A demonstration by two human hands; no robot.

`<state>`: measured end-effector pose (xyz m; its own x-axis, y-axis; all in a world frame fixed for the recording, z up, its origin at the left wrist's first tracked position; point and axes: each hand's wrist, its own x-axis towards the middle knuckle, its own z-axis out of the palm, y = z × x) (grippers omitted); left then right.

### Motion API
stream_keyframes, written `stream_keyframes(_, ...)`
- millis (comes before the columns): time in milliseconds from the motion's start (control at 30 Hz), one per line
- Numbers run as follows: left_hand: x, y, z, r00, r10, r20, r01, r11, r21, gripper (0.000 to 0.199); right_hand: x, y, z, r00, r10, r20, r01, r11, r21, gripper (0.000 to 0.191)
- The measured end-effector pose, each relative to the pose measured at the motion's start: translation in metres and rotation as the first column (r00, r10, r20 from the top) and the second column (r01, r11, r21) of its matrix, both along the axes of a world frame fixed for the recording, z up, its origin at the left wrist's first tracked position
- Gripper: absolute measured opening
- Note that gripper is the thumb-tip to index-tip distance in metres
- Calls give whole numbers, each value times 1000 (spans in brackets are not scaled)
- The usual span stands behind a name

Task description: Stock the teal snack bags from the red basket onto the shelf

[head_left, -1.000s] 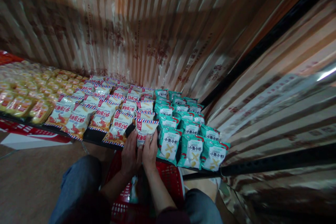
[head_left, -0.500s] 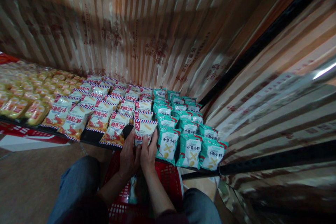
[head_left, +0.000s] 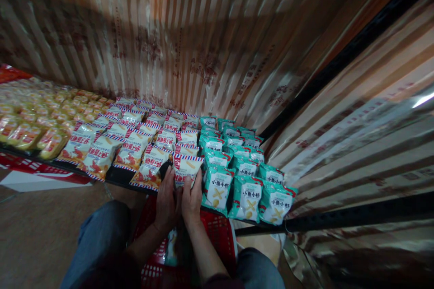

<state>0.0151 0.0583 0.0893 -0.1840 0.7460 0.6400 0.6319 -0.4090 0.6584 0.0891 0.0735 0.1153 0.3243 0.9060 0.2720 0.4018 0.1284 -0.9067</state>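
Both hands are on a white snack bag [head_left: 186, 168] with a striped top edge, at the front of the shelf. My left hand [head_left: 166, 205] grips its lower left side, and my right hand [head_left: 191, 201] is wrapped round its right side. The bag stands upright, its lower part hidden by my hands. Just left of it a matching bag [head_left: 151, 165] leans back on the black shelf [head_left: 121, 176]. To the right stands a teal bag [head_left: 217, 188] with a white front, close to my right fingers.
Below my hands sits a red basket [head_left: 217, 235] with a teal package [head_left: 171, 253] in it. Yellow packages [head_left: 50, 143] fill the shelf at left. A striped plastic-wrapped wall [head_left: 203, 31] stands behind, and a black metal post [head_left: 332, 58] slants down at right.
The view has shifted slightly, so the shelf's bags sit a little further right. My hands stay on the same white bag, with hardly any movement.
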Motion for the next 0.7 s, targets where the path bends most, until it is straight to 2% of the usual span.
stream_keyframes(333,-5,1,5,998,19,-66,-13,996,86,57,-2,-3,3,999,50,6,-50,999,-17,69)
stream_keyframes(467,-3,-1,2,998,32,-50,-28,997,75,60,-1,-4,6,996,85,-12,-86,996,-32,69)
stream_keyframes(700,-1,-2,-6,993,72,-89,-65,995,79,62,1,-11,2,995,99,-17,-98,995,28,72)
